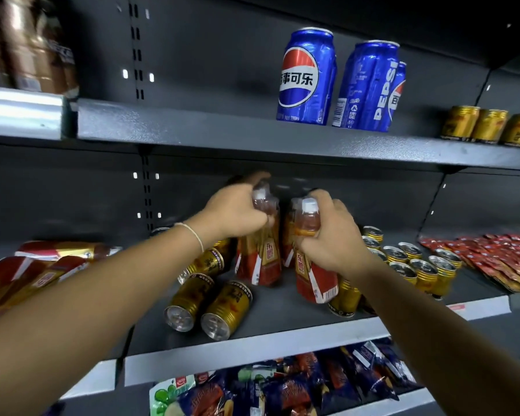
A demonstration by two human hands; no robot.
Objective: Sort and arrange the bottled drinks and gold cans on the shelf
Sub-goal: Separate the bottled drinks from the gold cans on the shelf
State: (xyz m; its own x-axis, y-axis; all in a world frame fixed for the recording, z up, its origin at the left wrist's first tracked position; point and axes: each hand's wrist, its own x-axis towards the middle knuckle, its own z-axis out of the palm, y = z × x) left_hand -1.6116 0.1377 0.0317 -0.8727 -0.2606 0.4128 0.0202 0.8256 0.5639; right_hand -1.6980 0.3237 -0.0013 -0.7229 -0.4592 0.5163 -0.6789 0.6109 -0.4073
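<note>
On the middle shelf (282, 313) my left hand (237, 210) grips the neck of an upright tea bottle (260, 259) with a red and gold label. My right hand (332, 235) grips the neck of a second such bottle (312, 274) just to its right; a third bottle stands partly hidden behind them. Gold cans (207, 307) lie on their sides below my left wrist. Several upright gold cans (418, 265) stand in rows to the right. More tea bottles (42, 265) lie on their sides at the far left.
The upper shelf (252, 136) holds blue Pepsi cans (308, 76) and three gold cans (490, 126) at the right. Red sachets (499, 259) cover the right end of the middle shelf. Snack bags (282, 388) fill the shelf below.
</note>
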